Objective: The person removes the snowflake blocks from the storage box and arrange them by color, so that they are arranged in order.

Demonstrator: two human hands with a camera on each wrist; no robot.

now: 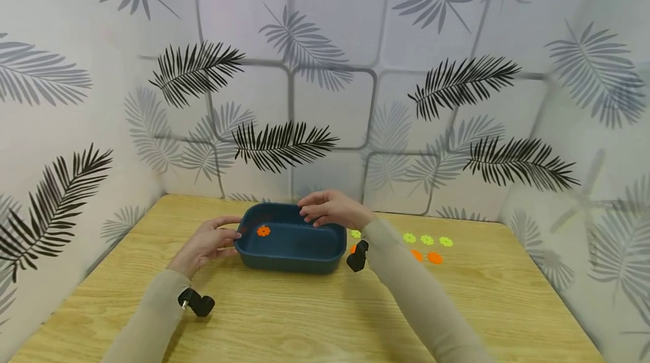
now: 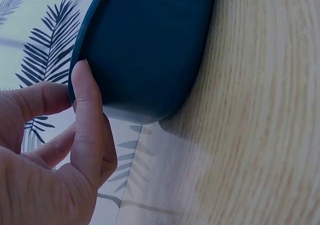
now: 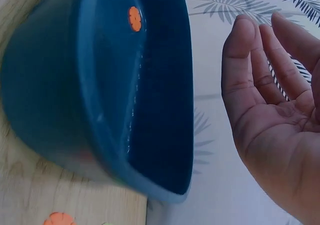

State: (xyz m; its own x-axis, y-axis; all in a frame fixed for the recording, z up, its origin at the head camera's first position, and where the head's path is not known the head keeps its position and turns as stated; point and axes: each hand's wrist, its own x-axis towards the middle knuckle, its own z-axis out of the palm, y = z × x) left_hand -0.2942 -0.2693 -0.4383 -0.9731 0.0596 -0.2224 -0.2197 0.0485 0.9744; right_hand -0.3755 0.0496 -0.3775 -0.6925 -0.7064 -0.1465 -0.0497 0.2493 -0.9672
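Note:
A dark blue rectangular plastic tub (image 1: 291, 265) stands on the wooden table with one orange flower-shaped piece (image 1: 263, 231) on its floor toward the left end. My left hand (image 1: 205, 244) pinches the tub's left rim, thumb against the outer wall, as the left wrist view (image 2: 87, 125) shows from close by. Over the tub's back right part hovers my right hand (image 1: 337, 210), its fingers loosely bent and nothing between them. In the right wrist view that hand (image 3: 275, 110) is apart from the tub's rim (image 3: 90, 85).
Right of the tub lie several yellow-green flower pieces (image 1: 427, 240) in a row, with orange pieces (image 1: 434, 258) in front of them. The right forearm partly hides both rows. A leaf-patterned wall covering (image 1: 325, 109) rises behind the table (image 1: 274, 318).

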